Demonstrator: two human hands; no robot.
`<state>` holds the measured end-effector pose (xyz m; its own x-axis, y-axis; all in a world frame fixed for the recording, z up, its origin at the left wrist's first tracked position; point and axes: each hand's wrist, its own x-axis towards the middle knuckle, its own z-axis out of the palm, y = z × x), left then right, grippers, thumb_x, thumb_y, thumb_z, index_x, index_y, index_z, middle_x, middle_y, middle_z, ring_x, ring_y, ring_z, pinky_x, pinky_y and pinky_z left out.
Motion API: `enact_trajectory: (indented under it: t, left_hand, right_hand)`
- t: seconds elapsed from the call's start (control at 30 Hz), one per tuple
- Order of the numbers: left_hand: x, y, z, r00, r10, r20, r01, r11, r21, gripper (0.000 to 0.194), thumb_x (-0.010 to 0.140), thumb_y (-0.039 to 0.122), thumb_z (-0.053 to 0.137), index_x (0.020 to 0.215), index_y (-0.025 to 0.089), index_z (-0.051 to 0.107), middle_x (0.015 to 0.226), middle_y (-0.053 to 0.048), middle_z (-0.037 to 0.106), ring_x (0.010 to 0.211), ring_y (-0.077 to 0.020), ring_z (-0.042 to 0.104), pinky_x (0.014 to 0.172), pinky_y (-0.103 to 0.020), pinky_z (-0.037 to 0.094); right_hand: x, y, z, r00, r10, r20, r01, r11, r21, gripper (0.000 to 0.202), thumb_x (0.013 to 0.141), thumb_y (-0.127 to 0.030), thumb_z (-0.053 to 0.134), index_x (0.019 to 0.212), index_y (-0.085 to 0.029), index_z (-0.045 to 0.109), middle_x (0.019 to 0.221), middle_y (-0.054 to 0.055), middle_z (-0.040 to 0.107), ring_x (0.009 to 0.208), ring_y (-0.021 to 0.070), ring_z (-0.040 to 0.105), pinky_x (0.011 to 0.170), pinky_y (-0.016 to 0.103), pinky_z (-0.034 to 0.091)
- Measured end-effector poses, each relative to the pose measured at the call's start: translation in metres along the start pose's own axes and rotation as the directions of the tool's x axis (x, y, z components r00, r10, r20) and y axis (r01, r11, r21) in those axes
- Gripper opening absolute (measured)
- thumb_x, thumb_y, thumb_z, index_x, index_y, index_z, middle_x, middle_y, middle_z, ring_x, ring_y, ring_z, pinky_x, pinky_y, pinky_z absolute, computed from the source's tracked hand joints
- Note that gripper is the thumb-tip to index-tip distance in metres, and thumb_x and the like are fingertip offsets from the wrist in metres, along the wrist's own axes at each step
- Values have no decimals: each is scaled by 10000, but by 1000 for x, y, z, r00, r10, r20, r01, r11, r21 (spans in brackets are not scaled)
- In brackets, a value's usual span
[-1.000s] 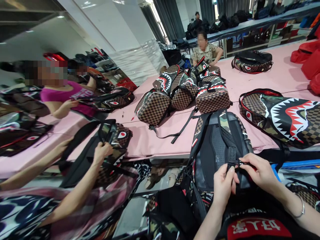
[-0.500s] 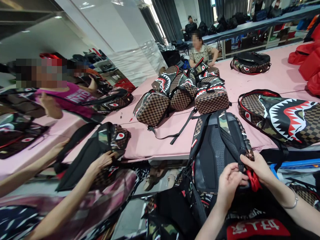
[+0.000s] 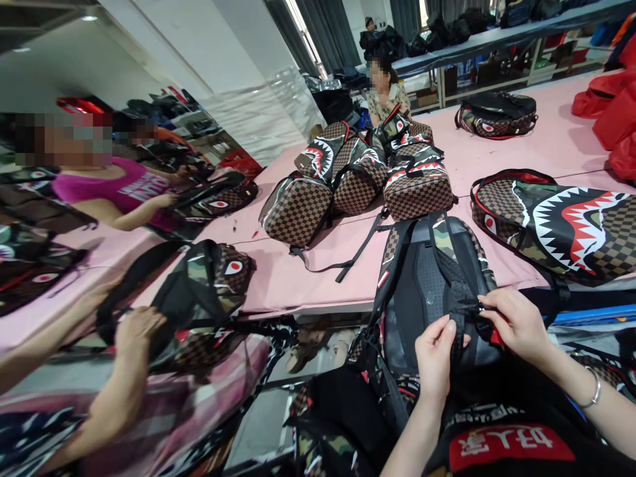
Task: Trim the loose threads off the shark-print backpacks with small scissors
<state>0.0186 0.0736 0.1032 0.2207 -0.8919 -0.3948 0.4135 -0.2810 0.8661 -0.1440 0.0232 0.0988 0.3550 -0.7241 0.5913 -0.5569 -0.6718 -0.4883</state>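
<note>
A backpack (image 3: 420, 291) stands propped against the table's front edge, its black padded back facing me. Its shoulder strap (image 3: 454, 281) hangs down over the padding. My right hand (image 3: 519, 324) pinches a thin black webbing end beside that strap between thumb and forefinger. My left hand (image 3: 433, 358) is closed in a pinch at the strap's lower part; the exact bit between its fingertips is hidden. A little red shows behind my right fingers.
Checkered shark-mouth backpacks (image 3: 298, 209) stand grouped on the pink table (image 3: 303, 285); another backpack (image 3: 571, 228) lies at right. Red bags (image 3: 611, 122) are piled at far right. At left, a co-worker's hand (image 3: 142, 328) is at another backpack (image 3: 213, 285).
My hands have moved apart, the left shifting left and up slightly, the right upward. The red piece is now mostly hidden. The neighbour's hand has moved left along their backpack.
</note>
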Motion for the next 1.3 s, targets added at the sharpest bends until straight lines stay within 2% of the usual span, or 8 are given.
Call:
enact_trajectory:
  t: [0.17,0.37,0.67,0.83,1.07,1.2,1.3]
  left_hand:
    - [-1,0,-1,1000,21,17,-22,999,46,343,686,365,676,877,81,651,630,-51,638,526,-101,564,565,-201,469]
    - [-3,1,-2,998,30,52,-34,996,78,335,704,362,664,885,80,659,632,-45,626,537,-100,565,562,-198,467]
    - [-2,4,-3,998,28,55,-32,997,71,331,696,344,673,899,83,661,619,-46,622,525,-96,563,546,-189,473]
    - [-4,5,-2,996,28,83,-35,996,81,315,697,347,670,891,100,680,697,-48,625,534,-94,575,555,-197,494]
    - [-5,2,0,993,90,77,-98,989,109,262,700,348,668,832,122,684,765,-23,590,555,-89,585,553,-195,496]
    - [-2,3,-3,994,71,80,-78,993,89,293,671,367,696,823,119,663,657,-23,603,534,-95,573,564,-212,490]
    - [2,13,-18,992,76,104,-72,997,-42,368,579,462,742,754,153,647,525,-11,574,459,-94,533,487,-210,452]
  right_hand:
    - [2,5,-4,991,-88,105,93,995,-45,161,864,-184,505,1015,-158,554,910,62,599,836,169,539,744,312,427]
    - [7,4,-9,981,-71,181,69,997,14,132,885,-210,472,968,-158,561,900,59,597,819,159,535,729,299,420]
    - [9,4,-14,977,-37,208,26,998,54,133,893,-226,461,951,-158,560,888,59,597,823,153,534,742,295,429]
    - [9,5,-13,969,-34,243,15,997,78,133,897,-234,451,944,-163,553,882,60,594,809,155,533,722,295,429]
    - [11,3,-11,969,-55,240,43,997,58,122,890,-227,461,886,-160,563,839,52,596,776,156,532,699,291,406]
    - [10,1,-12,976,-1,220,-35,987,159,119,881,-225,475,843,-166,571,797,42,597,738,146,536,678,281,411]
    - [4,8,-17,974,179,141,-216,924,316,97,859,-253,515,887,-180,572,842,40,602,786,148,563,706,265,443]
